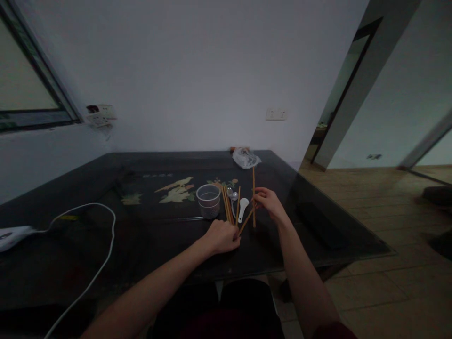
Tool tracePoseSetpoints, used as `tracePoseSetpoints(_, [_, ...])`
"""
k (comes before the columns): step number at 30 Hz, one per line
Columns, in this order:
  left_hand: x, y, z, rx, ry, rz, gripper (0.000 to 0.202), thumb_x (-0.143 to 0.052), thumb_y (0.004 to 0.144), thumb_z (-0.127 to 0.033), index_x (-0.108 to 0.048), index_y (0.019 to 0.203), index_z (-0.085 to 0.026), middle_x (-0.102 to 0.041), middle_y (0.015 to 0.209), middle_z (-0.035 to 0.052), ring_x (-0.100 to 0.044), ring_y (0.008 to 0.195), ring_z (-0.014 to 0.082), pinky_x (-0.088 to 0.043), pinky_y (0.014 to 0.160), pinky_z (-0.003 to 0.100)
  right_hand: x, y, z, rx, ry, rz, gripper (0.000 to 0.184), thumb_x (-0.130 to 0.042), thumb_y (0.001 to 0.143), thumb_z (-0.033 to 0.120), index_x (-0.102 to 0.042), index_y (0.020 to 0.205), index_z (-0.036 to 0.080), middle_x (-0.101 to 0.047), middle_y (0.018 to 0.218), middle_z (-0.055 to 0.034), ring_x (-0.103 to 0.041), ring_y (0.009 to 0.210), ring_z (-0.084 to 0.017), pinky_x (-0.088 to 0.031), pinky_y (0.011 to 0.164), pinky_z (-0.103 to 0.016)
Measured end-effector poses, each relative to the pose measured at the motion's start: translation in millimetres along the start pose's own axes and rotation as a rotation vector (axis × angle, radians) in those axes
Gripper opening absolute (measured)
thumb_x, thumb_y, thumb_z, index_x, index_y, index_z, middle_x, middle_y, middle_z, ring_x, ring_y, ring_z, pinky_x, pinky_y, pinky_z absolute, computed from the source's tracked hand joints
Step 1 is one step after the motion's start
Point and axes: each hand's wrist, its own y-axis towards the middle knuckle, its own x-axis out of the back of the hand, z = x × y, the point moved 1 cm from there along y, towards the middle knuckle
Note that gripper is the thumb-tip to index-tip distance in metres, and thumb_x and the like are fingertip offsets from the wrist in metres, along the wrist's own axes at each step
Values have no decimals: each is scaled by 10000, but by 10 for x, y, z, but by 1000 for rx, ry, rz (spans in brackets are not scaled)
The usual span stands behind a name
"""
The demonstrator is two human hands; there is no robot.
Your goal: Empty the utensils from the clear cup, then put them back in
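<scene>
My right hand [269, 202] pinches a wooden chopstick [253, 181] that points away from me. Another chopstick [247, 221] slants from near its fingertips down to my left hand. Curled low over the near ends of several chopsticks [226, 202], my left hand [223, 236] has its fingers closed; they partly hide what it grips. Between the hands lies a white soup spoon [243, 207], with metal spoons [234, 196] just left of it. A clear plastic cup [208, 201] stands upright beyond my left hand, left of the chopsticks.
The dark, glossy table [169, 235] has a bird-and-flower pattern. A crumpled plastic bag [246, 158] lies at its back edge by the wall. A white cable [113, 226] runs along the left from a power strip [14, 237]. A dark flat object [321, 225] lies at the right.
</scene>
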Motion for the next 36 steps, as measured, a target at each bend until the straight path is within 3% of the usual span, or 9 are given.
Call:
tracePoseSetpoints(7, [28, -5, 94, 93, -230, -74, 249, -523, 768, -345, -628, 606, -188, -613, 586, 22, -565, 552, 155, -341, 535, 231, 14, -43, 68, 34, 158, 55, 361, -686, 625, 210, -573, 963, 153, -657, 635, 14, -637, 589, -136, -550, 509, -234])
tracePoseSetpoints(13, [39, 48, 268, 133, -645, -265, 279, -510, 785, -335, -560, 583, -149, -503, 533, -27, -448, 515, 90, -289, 503, 196, 23, -52, 114, 24, 327, 44, 233, -698, 680, 296, -571, 835, 176, -666, 658, 1, -648, 565, -122, -532, 484, -198])
tracePoseSetpoints(18, [37, 90, 282, 115, -967, -360, 335, -489, 817, -406, -531, 622, -138, -497, 558, -23, -444, 535, 90, -315, 500, 188, -37, -56, 84, -6, 310, 94, 224, -725, 685, 306, -597, 806, 168, -687, 665, -19, -664, 585, -129, -539, 489, -189])
tracePoseSetpoints(27, [-29, 116, 278, 94, -967, -376, 332, -495, 833, -428, -551, 679, -139, -487, 576, -31, -445, 542, 90, -334, 513, 191, -214, -59, -4, -67, 323, 118, 163, -711, 698, 211, -600, 803, 155, -683, 659, -7, -637, 532, -101, -565, 527, -205])
tracePoseSetpoints(36, [23, 80, 272, 108, -925, -311, 360, -480, 841, -468, -571, 709, -145, -503, 562, -33, -449, 517, 90, -325, 489, 186, -183, -42, 3, -30, 331, 101, 212, -744, 670, 226, -625, 828, 149, -692, 689, -19, -654, 558, -114, -555, 523, -193])
